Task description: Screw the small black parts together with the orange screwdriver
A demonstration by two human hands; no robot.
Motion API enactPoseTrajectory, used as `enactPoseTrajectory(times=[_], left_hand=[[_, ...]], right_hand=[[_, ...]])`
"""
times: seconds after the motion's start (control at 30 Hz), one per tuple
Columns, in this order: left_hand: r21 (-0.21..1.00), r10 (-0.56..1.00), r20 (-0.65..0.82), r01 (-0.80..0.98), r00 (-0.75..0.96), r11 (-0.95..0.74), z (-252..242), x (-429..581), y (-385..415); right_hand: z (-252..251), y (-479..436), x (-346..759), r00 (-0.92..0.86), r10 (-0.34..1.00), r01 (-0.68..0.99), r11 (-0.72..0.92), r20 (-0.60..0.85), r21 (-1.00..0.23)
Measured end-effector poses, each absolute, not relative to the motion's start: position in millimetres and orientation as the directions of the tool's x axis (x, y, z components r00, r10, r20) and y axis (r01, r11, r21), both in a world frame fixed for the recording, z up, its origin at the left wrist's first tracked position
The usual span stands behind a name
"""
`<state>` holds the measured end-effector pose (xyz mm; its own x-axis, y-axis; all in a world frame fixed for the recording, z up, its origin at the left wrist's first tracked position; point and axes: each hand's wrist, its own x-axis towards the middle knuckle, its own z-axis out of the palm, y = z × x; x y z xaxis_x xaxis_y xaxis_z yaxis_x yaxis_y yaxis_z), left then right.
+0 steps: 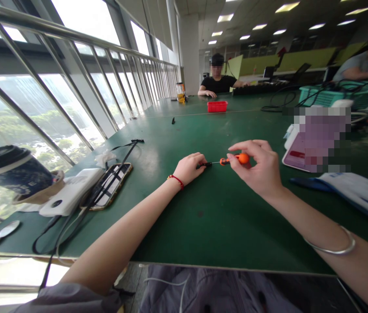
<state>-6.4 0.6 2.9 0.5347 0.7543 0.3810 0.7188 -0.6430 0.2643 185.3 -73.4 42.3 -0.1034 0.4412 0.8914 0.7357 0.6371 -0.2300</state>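
The green table (223, 217) is stretching away beneath both hands, which are sitting near its middle, a little apart. The right hand (259, 167) is pinching the orange handle of a screwdriver (232, 160) (held level, tip pointing left), while the left hand (189, 168) is closing its fingers on a small black piece (205, 164) at that tip.

The tabletop (223, 217) is a matt green mat, smooth and faintly scuffed. The screwdriver (226, 161) has a glossy orange plastic handle and a thin dark metal shaft. A polished metal bangle (334, 251) shines, while a red woven cord (175, 179) looks matt. The coffee cup (17, 176) is printed paper under a black plastic lid. The power bank (69, 193) is smooth white plastic, and the railing (73, 37) is brushed metal.
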Motion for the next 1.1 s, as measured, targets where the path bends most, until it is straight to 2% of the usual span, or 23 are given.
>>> enactPoseTrajectory(times=[0.3,0.5,0.7,0.9,1.1], left_hand=[[0.263,0.752,0.383,0.716,0.537,-0.646,2.2,-6.2,1.5],[0.301,0.756,0.394,0.704,0.523,-0.644,0.4,-6.2,2.6],[0.331,0.768,0.403,0.703,0.497,-0.629,-1.7,-6.1,3.7],[0.334,0.782,0.408,0.719,0.472,-0.609,-1.2,-3.9,1.3],[0.336,0.782,0.411,0.720,0.468,-0.608,-0.7,-2.1,-0.6]], right_hand=[[39.5,-72.8,185.4,-0.099,0.478,0.726,0.634,0.872,-0.265],[41.2,-73.9,184.2,-0.129,0.438,0.699,0.677,0.890,-0.232],[39.4,-72.5,186.0,-0.198,0.670,0.722,0.594,0.715,-0.356],[40.8,-76.0,186.5,-0.148,0.604,0.694,0.627,0.783,-0.352],[37.0,-75.3,184.4,-0.221,0.600,0.702,0.645,0.768,-0.302]])
